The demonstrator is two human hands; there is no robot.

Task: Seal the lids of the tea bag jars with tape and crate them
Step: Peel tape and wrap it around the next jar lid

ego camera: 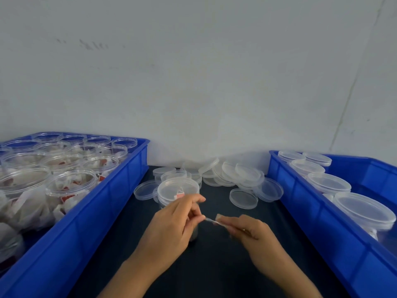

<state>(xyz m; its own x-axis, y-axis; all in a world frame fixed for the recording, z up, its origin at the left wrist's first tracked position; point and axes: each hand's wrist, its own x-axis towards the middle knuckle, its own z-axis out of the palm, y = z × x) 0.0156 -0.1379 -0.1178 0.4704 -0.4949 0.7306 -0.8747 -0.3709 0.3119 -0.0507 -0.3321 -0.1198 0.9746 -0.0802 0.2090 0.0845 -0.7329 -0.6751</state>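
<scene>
Small packing or assembly station, of the kind found in a light-production workroom. Evidence: a dark tabletop set against a plain, scuffed white wall; a blue plastic crate at left, filled with rows of identical clear jars holding tea bags, lids off; a second blue crate at right, holding lidded jars in a line; a loose heap of spare clear lids between the two crates. Bulk quantities of one product, sorted into handling bins, with no domestic furnishings in view.
</scene>
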